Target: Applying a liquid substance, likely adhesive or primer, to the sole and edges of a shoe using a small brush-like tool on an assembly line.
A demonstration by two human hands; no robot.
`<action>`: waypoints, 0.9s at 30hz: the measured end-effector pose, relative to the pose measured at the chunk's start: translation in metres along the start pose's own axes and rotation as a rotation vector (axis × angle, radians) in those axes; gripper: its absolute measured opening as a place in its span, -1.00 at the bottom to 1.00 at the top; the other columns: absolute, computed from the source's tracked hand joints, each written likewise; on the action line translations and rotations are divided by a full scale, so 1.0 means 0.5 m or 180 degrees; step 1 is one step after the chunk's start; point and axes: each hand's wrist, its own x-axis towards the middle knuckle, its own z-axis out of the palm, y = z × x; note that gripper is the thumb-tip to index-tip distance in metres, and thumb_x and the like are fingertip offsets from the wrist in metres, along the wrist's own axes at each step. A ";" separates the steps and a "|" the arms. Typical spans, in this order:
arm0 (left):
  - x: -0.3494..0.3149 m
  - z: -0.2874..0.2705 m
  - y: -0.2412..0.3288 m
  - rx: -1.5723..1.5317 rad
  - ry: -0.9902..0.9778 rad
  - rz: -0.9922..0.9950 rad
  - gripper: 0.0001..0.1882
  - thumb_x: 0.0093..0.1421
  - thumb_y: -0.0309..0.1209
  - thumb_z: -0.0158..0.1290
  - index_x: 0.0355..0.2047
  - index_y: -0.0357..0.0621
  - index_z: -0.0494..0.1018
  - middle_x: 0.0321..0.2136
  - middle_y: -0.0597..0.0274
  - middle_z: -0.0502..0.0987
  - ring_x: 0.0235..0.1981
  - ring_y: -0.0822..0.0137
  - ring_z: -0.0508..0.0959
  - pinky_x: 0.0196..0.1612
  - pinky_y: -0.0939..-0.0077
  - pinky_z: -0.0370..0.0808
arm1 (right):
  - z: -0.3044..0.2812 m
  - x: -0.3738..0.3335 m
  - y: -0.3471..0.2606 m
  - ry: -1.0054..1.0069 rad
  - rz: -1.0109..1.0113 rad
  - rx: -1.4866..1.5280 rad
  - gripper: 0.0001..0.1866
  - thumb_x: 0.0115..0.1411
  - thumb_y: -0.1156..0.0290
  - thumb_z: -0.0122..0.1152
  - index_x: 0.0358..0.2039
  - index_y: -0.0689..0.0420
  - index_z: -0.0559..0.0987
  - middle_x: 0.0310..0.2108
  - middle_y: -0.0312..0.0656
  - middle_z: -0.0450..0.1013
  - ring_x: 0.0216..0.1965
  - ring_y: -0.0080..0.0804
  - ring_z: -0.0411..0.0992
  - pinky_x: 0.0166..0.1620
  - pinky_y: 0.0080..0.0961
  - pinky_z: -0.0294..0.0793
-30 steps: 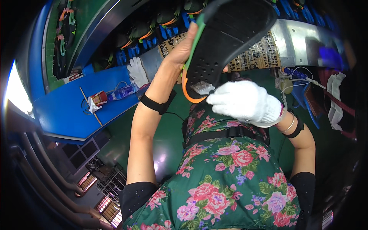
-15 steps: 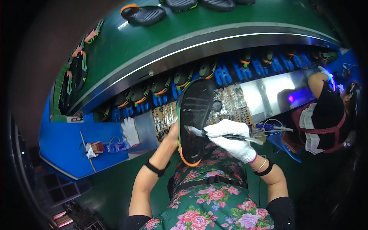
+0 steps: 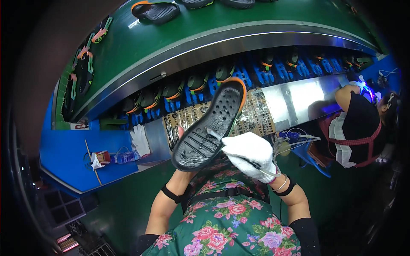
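Gripped the black sole (image 3: 230,99) from behind with the bare left hand (image 3: 183,176), clasped at its edge, and closed the gloved right hand (image 3: 250,153) around a brush (image 3: 213,134), tip right against the ridged middle! Could easily have skidded on that slick face and smeared the orange rim (image 3: 244,91); could have dropped the sole, too, through too loose a hold (couldn't judge how firm, with most of that hand hidden). Looked glossy, almost wet, across the grooves; showed clustered holes toward the orange-edged end. Tilted, held up before the taped cardboard (image 3: 261,113) on the metal surface (image 3: 314,91).
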 end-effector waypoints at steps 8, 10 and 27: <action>0.013 -0.016 -0.063 -0.0696 -0.0366 -0.0155 -0.09 0.04 0.01 0.08 0.39 -0.11 0.28 0.27 -0.10 0.46 0.23 -0.13 0.52 0.31 -0.17 0.43 | -0.023 0.047 -0.032 0.0142 -0.0134 -0.0423 -0.71 0.01 0.57 0.46 -0.20 0.11 0.77 -0.18 -0.09 0.69 -0.22 -0.20 0.66 -0.13 -0.34 0.63; 0.020 -0.011 -0.082 -0.0657 -0.0369 -0.0114 -0.05 0.18 0.27 0.05 0.42 -0.09 0.24 0.29 -0.06 0.43 0.24 -0.05 0.51 0.32 -0.10 0.45 | -0.022 0.065 -0.038 0.0118 -0.0093 -0.0495 -0.75 0.05 0.57 0.47 -0.21 0.11 0.77 -0.15 -0.11 0.69 -0.16 -0.20 0.65 -0.05 -0.31 0.61; 0.018 0.031 -0.097 0.0680 0.0769 -0.0179 0.05 0.28 0.43 -0.15 0.52 -0.04 -0.01 0.46 -0.03 0.16 0.44 -0.09 0.23 0.46 -0.17 0.16 | 0.005 0.092 -0.022 0.0070 -0.0144 -0.0186 -0.56 0.08 0.51 0.39 0.03 0.11 0.70 0.00 -0.10 0.64 -0.04 -0.14 0.61 0.00 -0.31 0.59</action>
